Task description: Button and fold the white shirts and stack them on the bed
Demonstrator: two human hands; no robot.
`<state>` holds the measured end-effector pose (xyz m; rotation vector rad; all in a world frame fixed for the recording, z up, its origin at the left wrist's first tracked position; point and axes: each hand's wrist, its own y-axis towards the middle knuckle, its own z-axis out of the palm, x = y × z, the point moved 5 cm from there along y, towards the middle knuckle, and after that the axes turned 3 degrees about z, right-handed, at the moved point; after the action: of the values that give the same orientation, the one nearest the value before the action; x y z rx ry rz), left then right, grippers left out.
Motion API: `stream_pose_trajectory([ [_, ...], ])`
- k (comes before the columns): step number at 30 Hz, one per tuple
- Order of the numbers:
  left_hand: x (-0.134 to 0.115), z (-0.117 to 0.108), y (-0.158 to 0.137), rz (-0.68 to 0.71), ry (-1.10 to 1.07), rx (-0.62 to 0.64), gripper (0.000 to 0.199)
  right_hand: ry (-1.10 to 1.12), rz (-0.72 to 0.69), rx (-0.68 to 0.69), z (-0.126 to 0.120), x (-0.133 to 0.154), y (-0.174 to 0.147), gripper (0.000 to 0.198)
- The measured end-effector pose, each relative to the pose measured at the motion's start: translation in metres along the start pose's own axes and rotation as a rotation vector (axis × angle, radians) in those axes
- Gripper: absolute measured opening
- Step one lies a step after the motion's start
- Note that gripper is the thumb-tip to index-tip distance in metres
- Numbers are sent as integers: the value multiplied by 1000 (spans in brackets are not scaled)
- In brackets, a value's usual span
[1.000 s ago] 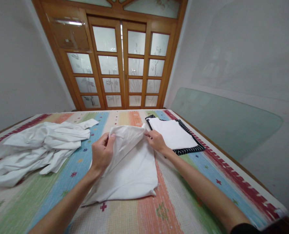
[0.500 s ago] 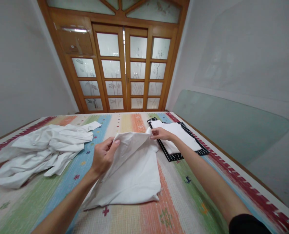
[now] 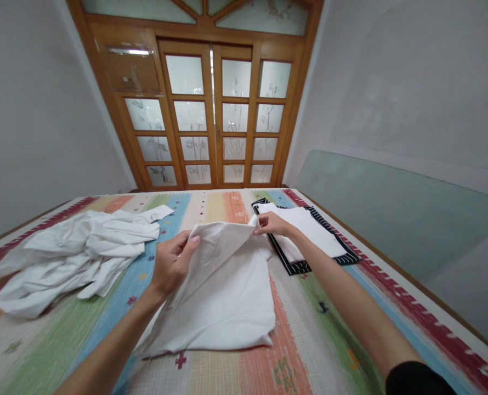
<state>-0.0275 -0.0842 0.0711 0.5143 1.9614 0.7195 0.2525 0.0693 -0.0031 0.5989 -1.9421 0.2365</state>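
Note:
A white cloth garment (image 3: 227, 296), partly folded, lies in front of me with its far edge lifted off the striped cover. My left hand (image 3: 175, 262) pinches the raised edge at its left corner, thumb on top. At the right corner of the same edge, my right hand (image 3: 271, 224) grips the fabric between thumb and fingers. The edge hangs fairly straight between both hands, and the near part rests flat. Just beyond my right hand, a folded white cloth (image 3: 305, 230) lies on a folded black garment with white stripes (image 3: 297, 267).
A crumpled heap of white clothing (image 3: 79, 247) lies to the left. Everything rests on a multicoloured striped cover (image 3: 211, 373). Wooden doors with glass panes (image 3: 215, 115) stand beyond the far edge, and a pale green panel (image 3: 392, 203) runs along the right wall.
Both hands keep hold of the white garment's raised edge, almost unmoved. The whole view has shifted slightly.

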Motion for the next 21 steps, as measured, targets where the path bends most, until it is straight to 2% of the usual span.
stream_pose_trajectory([
  [4, -1, 0, -1, 9, 3, -3, 28, 53, -13, 18, -8, 6, -7, 46],
  [12, -5, 0, 0, 21, 28, 1, 29, -78, -87, -156, -6, -1, -5, 44],
  [17, -7, 0, -1, 21, 33, -5, 29, -64, -80, -102, -7, 2, -10, 43],
  [21, -9, 0, -2, 19, 58, 14, 30, -63, -34, 12, 3, -4, -8, 43],
])
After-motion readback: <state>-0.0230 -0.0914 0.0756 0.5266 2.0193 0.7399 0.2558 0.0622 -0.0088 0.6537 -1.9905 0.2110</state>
